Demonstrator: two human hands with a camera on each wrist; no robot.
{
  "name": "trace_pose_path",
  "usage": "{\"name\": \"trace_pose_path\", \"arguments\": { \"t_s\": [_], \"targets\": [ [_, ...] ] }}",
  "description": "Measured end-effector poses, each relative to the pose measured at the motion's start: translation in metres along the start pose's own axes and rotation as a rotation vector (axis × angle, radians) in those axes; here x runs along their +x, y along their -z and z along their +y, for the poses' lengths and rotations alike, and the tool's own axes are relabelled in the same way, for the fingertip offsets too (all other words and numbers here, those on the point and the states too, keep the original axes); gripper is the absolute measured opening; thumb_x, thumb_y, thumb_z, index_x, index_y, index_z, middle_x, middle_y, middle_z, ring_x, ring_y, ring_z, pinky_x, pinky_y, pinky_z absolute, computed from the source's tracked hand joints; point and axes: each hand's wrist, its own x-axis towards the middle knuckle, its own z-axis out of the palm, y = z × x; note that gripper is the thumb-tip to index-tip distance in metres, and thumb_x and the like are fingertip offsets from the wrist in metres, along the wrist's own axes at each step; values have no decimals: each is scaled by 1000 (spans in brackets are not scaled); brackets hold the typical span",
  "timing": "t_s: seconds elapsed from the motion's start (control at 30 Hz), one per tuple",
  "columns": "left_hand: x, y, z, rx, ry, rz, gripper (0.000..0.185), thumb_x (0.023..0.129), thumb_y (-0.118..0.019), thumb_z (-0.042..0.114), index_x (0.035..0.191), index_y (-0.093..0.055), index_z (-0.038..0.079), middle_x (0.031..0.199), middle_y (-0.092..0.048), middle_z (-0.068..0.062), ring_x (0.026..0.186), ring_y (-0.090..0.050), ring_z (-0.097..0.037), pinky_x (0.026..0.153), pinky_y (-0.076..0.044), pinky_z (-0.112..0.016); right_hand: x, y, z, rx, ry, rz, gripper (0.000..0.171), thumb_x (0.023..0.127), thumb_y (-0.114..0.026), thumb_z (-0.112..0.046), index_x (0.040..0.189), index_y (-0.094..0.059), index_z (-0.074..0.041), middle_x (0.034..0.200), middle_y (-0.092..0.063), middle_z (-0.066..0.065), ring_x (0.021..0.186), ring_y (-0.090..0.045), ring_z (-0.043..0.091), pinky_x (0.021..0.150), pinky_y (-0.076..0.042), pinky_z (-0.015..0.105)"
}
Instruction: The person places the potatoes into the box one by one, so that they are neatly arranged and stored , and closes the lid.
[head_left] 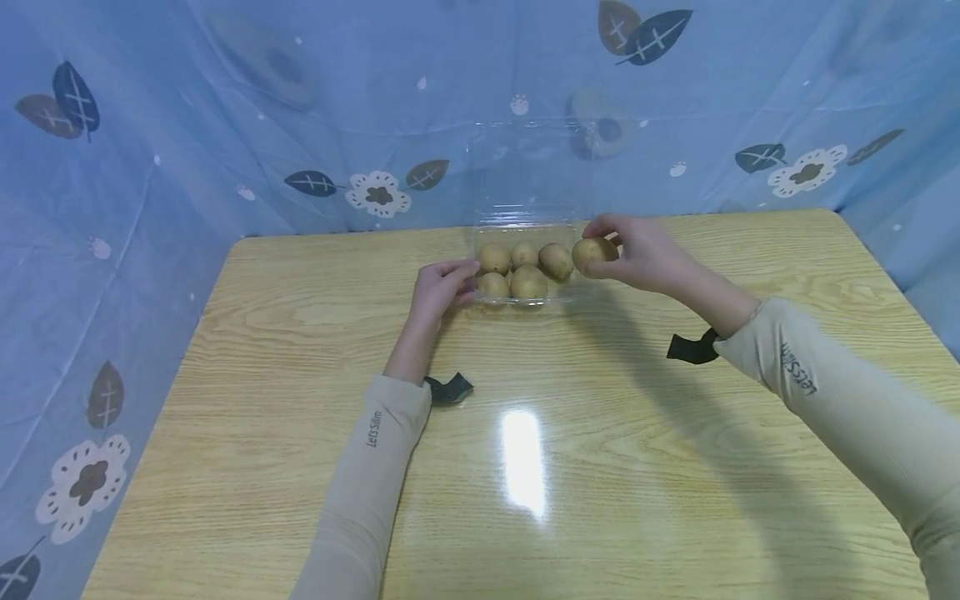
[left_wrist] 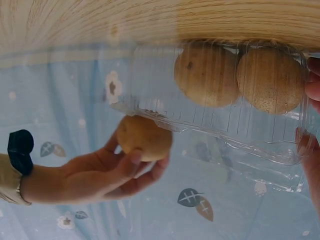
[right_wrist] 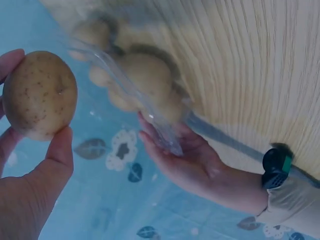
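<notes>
Head view. Right hand [head_left: 637, 250], fingers curled round one potato [head_left: 592, 252], held just above the right edge of the clear box [head_left: 525, 225]. Five more potatoes [head_left: 525, 271] inside, packed close. Lid standing open behind, against the blue leaf-print sheet [head_left: 225, 125]. Left hand [head_left: 442, 287] against the left side of the box, fingers relaxed and touching the plastic, clenched on nothing. All on a wooden table [head_left: 300, 417]. Risk: box light and braced from one side only; likely to skid right or tip if the potato knocks the rim.

Left wrist view. Box [left_wrist: 220, 115] seen from the side, two potatoes [left_wrist: 240, 75] behind the ribbed wall. Right hand [left_wrist: 100, 172] pinching the held potato [left_wrist: 145, 137] between thumb and fingers, touching or nearly touching the flared lip. Risk: catching on that lip, then rolling off onto the table.

Right wrist view. Held potato [right_wrist: 40, 95] resting between fingertips and thumb, palm not closed over it. Left hand [right_wrist: 185, 160] flat-fingered under the edge of the box [right_wrist: 145, 100]. Risk: shallow grip, smooth round skin; a slip probable with any loosening. Little free space visible among the stored potatoes, so a roll-out plausible.
</notes>
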Motion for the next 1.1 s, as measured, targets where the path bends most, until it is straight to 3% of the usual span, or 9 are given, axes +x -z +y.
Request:
{"name": "trace_pose_path", "arguments": {
  "t_s": [0.2,0.5,0.9,1.1],
  "targets": [
    [2,0,-2,-31,-1,-1,32,83,-66,23,110,-65,6,110,-63,-10,85,-63,-13,63,-56,-18,16,-20,-5,-28,76,-10,38,77,-64,-9,111,-55,4,114,-58,20,106,-52,33,87,-46,44],
    [1,2,-2,-32,-13,-2,33,84,-66,24,111,-64,5,110,-62,-10,86,-62,-14,63,-56,-18,30,-41,-4,-78,61,-15,28,81,-60,-3,107,-56,7,108,-60,22,95,-60,35,81,-53,42],
    [1,0,3,-8,-13,-9,31,84,-65,24,111,-64,7,110,-62,-8,89,-62,-15,66,-56,-19,27,-45,4,-14,49,25,26,82,-62,-4,105,-59,4,108,-61,20,97,-60,35,82,-53,43],
    [1,4,6,31,-26,-23,36,83,-66,24,115,-62,9,111,-63,-10,93,-63,-20,73,-56,-26,28,-47,6,19,59,32,24,81,-64,-5,104,-60,4,106,-62,19,95,-61,33,81,-54,41]
  ]
}}
